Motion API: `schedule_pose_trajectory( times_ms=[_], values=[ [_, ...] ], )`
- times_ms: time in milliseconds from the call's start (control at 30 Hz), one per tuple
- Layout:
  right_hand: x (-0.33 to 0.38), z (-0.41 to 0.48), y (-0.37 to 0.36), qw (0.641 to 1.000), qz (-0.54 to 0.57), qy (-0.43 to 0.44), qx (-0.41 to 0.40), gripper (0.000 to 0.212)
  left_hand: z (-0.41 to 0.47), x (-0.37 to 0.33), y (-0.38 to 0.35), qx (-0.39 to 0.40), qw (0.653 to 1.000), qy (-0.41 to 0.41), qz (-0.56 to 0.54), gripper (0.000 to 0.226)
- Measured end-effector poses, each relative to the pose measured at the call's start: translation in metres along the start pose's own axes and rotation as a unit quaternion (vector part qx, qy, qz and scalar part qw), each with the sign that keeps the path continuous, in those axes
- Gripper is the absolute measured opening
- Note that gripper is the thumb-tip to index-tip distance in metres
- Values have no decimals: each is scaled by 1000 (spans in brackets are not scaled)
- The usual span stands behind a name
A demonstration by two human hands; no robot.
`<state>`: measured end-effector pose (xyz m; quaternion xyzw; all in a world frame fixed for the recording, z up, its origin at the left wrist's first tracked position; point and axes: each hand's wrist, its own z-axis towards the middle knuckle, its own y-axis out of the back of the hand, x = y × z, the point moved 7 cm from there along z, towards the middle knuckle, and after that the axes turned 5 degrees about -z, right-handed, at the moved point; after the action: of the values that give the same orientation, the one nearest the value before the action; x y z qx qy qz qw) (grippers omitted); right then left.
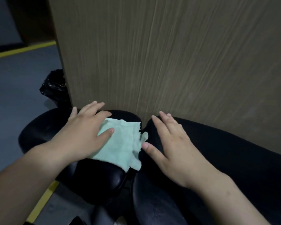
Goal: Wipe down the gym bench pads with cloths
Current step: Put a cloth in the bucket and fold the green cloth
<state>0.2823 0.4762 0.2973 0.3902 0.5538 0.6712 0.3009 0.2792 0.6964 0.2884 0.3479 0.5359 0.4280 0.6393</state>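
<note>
- Pressing flat, the left hand (86,133) spreads straight fingers on a ragged mint terry cloth (122,146).
- Right hand (170,143) rests released on the glossy black rounded pad (225,153).

The left hand (86,132) covers the nine-o'clock part of the cloth (123,143). The wood panel (169,62) hides much of what may be a black bag (53,86). The right pad (234,151) runs off the frame at four o'clock.

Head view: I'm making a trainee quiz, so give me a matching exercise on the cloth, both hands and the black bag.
1 cloth
2 left hand
3 right hand
4 black bag

A on the floor beside the wood panel
B open on the bare right pad
C pale green, on the left pad
D pressing the cloth

Pairs: 1-C, 2-D, 3-B, 4-A
</note>
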Motion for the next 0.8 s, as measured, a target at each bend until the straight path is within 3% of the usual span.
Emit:
schedule_pose_trajectory(
  times_ms=[200,400,500,633,800],
  values=[
    [22,54,-25,1000,-4,18,13,76,0,27,1,10,1000,25,-4,51],
    [33,91,-40,999,-3,36,27,83,2,53,-4,45,996,76,2,58],
    [34,98,-43,998,6,34,45,86,4,59,-4,46,994,93,-16,48],
    [36,97,-40,998,18,16,62,82,9,58,-6,28,996,63,-60,30],
    [40,81,-32,998,-16,-31,60,83,19,53,-16,26,995,43,-88,34]
  ],
)
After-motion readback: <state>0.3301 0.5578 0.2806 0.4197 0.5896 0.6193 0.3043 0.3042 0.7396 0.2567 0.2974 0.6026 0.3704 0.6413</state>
